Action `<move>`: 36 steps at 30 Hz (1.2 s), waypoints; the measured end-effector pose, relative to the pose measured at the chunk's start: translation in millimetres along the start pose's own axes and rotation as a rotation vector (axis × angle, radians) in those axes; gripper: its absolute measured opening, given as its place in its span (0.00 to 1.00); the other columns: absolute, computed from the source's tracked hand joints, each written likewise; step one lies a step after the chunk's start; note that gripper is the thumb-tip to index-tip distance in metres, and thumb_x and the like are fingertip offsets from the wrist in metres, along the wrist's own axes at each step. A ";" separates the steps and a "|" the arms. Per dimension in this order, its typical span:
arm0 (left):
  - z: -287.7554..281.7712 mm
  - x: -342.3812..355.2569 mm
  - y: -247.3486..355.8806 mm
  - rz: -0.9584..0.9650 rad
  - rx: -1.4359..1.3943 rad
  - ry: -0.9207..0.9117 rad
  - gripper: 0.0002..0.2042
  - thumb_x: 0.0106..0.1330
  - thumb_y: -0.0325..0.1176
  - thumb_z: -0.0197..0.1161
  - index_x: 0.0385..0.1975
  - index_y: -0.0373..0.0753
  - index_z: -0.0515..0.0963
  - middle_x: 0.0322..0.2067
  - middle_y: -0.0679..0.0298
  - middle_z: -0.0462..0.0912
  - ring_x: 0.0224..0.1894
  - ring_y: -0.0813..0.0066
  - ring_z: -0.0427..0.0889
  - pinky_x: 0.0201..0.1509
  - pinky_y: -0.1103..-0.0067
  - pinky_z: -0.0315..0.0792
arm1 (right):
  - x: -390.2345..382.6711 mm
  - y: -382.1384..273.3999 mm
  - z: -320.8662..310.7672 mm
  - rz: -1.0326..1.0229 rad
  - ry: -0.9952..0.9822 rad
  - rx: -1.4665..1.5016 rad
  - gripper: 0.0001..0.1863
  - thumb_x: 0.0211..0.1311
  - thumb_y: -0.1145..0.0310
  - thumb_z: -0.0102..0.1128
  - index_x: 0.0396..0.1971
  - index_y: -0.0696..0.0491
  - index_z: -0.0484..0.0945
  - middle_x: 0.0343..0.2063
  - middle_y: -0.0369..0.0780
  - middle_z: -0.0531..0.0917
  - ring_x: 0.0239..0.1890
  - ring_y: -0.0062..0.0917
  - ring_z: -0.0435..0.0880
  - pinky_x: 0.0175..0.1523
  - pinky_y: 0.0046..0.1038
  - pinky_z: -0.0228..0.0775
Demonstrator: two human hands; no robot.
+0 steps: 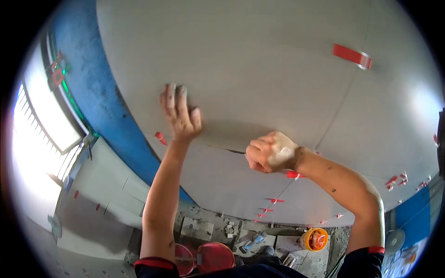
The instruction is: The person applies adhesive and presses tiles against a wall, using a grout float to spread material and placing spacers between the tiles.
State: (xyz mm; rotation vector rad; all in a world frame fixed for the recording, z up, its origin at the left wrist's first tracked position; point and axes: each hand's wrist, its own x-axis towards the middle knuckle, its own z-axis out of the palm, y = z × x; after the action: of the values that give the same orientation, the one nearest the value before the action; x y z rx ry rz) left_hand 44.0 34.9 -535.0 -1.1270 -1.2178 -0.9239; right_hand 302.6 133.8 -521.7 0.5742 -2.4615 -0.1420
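Note:
My left hand lies against a large grey wall tile, its fingers stretched out and dusty with pale powder. My right hand is closed in a fist beside the joint between this tile and the grey tile below it. A whitish smear covers the back of that hand, and nothing sticks out of the fist. A dark gap shows in the joint just left of the fist. Close under the right hand is a red wedge in a joint. Another red wedge sits left of my left wrist.
A red wedge in a clear clip is at upper right; several more line the lower joints. Below stand a yellow bucket with orange-red contents and red buckets. Tile scraps litter the floor. A bright window is at left.

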 end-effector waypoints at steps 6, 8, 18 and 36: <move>-0.3 -8.6 -3.6 0.029 -0.009 0.005 0.28 0.66 0.41 0.46 0.60 0.26 0.67 0.64 0.40 0.63 0.67 0.42 0.61 0.71 0.54 0.52 | 51.3 -124.3 41.7 -0.372 -0.094 0.509 0.09 0.47 0.63 0.57 0.18 0.52 0.69 0.14 0.36 0.72 0.17 0.31 0.78 0.21 0.33 0.73; 2.5 -4.6 0.3 0.037 -0.015 0.037 0.28 0.66 0.42 0.46 0.60 0.27 0.68 0.64 0.40 0.63 0.67 0.42 0.62 0.70 0.54 0.53 | 28.0 -93.5 99.8 -0.299 -0.217 0.540 0.10 0.47 0.63 0.57 0.18 0.52 0.70 0.15 0.37 0.73 0.17 0.32 0.79 0.22 0.34 0.74; 0.5 -12.4 -6.6 -0.015 0.019 0.029 0.29 0.68 0.44 0.46 0.62 0.29 0.65 0.65 0.42 0.62 0.68 0.43 0.60 0.70 0.52 0.50 | 59.0 -41.0 111.5 -0.168 -0.278 -0.149 0.14 0.54 0.62 0.57 0.15 0.54 0.71 0.14 0.39 0.77 0.17 0.32 0.81 0.24 0.34 0.75; -42.2 -145.5 15.3 -0.515 -0.110 -0.396 0.35 0.72 0.40 0.49 0.70 0.27 0.43 0.71 0.38 0.40 0.74 0.40 0.40 0.75 0.55 0.40 | -83.5 -201.4 124.5 0.614 -0.058 0.388 0.08 0.59 0.67 0.57 0.24 0.53 0.72 0.20 0.44 0.78 0.22 0.43 0.79 0.26 0.41 0.73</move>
State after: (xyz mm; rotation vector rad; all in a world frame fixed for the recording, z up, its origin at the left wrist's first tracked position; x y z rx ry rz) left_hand 47.4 -9.0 -680.8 -1.1359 -1.8561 -1.1964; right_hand 365.4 -15.2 -713.8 -0.0576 -2.6153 0.5786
